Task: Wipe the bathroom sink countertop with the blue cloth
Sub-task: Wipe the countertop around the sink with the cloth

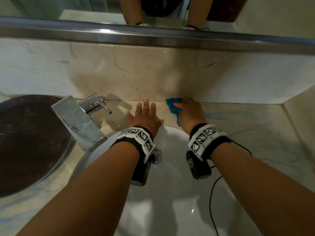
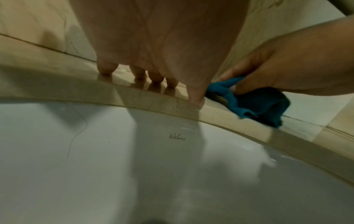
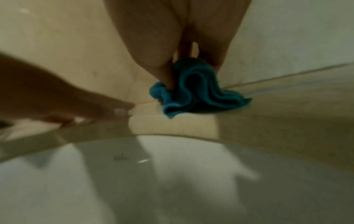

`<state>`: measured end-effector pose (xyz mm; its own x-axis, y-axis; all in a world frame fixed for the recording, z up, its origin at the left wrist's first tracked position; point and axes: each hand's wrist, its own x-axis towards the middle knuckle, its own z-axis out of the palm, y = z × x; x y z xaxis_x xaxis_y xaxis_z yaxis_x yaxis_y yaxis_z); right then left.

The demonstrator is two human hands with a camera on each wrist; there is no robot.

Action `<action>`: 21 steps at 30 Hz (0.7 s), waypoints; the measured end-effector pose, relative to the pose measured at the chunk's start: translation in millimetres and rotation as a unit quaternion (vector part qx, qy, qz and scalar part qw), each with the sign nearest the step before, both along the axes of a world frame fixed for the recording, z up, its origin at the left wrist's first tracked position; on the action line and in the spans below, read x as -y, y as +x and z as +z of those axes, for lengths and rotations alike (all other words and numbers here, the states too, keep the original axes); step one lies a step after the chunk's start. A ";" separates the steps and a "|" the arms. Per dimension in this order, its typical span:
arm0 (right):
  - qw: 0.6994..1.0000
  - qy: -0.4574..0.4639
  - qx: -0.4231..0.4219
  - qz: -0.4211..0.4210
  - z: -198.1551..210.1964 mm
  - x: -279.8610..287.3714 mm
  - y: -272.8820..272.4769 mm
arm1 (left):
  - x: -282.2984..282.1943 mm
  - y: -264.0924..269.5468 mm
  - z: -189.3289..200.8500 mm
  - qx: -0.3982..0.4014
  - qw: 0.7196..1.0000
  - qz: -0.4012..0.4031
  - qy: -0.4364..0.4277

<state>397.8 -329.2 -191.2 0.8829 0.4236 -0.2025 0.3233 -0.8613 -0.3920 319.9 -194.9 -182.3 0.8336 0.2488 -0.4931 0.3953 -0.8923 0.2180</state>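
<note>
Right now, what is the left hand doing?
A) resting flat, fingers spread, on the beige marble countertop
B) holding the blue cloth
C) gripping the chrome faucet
A: the left hand lies flat on the beige marble countertop; the right hand holds the blue cloth.

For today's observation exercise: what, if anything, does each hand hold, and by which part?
The right hand grips the bunched blue cloth by its upper folds, thumb on one side, against the countertop. The left hand holds nothing; its straight fingers rest on the countertop.
</note>
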 end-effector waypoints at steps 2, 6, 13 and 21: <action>0.997 0.068 -0.020 0.016 -0.2 -12.9 -14.3 | 0.2 1.1 -0.1 -0.007 1.000 0.001 0.006; 0.999 0.014 0.025 0.042 -4.3 -10.4 -18.1 | -0.9 -0.3 -0.1 -0.005 1.000 0.001 0.009; 0.991 -0.118 0.051 -0.043 6.3 32.4 -0.8 | -1.3 -1.3 -0.3 0.000 1.000 -0.005 0.007; 0.995 -0.028 0.044 0.087 -3.6 -8.6 -20.0 | 1.0 1.0 0.0 -0.012 1.000 0.000 0.022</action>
<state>377.7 -320.6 -194.8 0.8124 0.5620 -0.1557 0.5007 -0.8091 -0.3078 320.9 -195.8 -182.3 0.8217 0.2719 -0.5008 0.4006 -0.9006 0.1684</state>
